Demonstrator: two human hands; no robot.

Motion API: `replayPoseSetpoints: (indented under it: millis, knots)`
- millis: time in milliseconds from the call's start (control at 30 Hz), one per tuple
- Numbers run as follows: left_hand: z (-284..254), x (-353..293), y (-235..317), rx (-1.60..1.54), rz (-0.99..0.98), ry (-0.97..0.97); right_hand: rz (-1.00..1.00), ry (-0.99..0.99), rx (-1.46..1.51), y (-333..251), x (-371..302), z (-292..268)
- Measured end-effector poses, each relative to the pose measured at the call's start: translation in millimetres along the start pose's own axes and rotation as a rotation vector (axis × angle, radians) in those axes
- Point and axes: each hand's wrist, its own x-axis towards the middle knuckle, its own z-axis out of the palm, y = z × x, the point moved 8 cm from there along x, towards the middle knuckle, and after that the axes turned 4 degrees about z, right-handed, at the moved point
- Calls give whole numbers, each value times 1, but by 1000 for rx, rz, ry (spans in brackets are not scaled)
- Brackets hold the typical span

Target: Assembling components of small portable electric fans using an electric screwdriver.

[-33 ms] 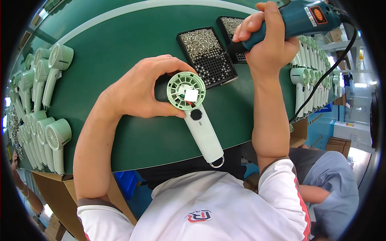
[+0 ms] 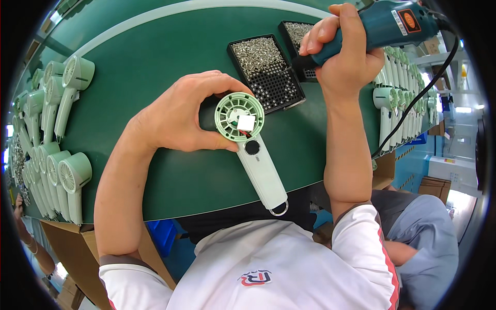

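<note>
My left hand [image 2: 178, 113] curls round the head of a pale green handheld fan [image 2: 264, 175], thumb and fingers on opposite sides of its rim. The fan's round head faces up, showing ribs, a white square piece [image 2: 246, 123] and red and dark wires. Its handle, with a dark round button and a metal loop at the end, slants toward me. My right hand [image 2: 343, 51] grips a teal electric screwdriver [image 2: 380, 28]; its dark nose points left, above a black screw tray [image 2: 300, 98]. Where the bit's tip ends is hard to make out.
Similar fans stand in rows at the left [image 2: 75, 173] and right [image 2: 387, 98] of the green table [image 2: 155, 44]. Another screw tray [image 2: 283, 27] lies behind the first. A black cord [image 2: 431, 82] hangs at the right. Beside me sits a co-worker [image 2: 426, 243]; cardboard boxes [image 2: 72, 253] stand below.
The co-worker's arm at the right has shifted slightly. My hands, the fan and the screwdriver hold the same places.
</note>
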Motion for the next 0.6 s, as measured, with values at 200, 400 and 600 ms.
replayPoseSetpoints:
  millis: [200, 400, 600]
  knots:
    - [0, -2, -1, -29, -17, 3, -20, -228, 16, -2, -9, 20]
    - [1, 0, -5, -16, -6, 3, -79, -131, -10, -4, -7, 15]
    - [-1, -3, -5, -15, -4, 3, 43, -116, -161, -6, -6, 16]
